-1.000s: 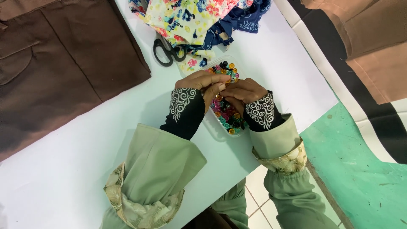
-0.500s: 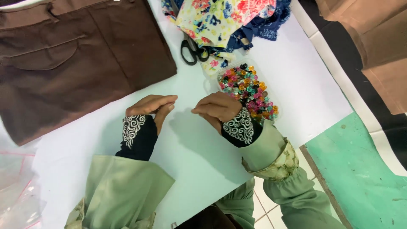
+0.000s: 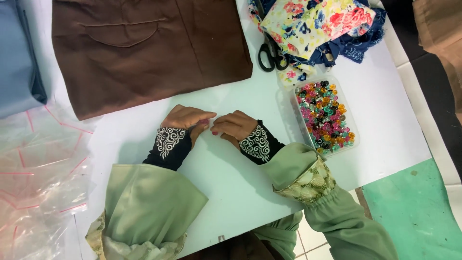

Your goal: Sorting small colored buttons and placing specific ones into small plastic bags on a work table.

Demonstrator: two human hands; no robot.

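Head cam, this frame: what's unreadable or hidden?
- Whatever sits between the left hand and right hand: curled fingers cover it; too small to tell.
- Scissors: blades run under the floral fabric.
- Brown garment: cut off by the top edge.
- Clear bags: run off the left edge.
- Beads in the clear box: too small to tell kinds.

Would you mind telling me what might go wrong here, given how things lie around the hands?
The clear plastic box of colourful buttons sits open just beyond the right hand; a sleeve could tip it. The black-handled scissors lie half under the floral fabric scraps, so a reaching hand might catch the blades.
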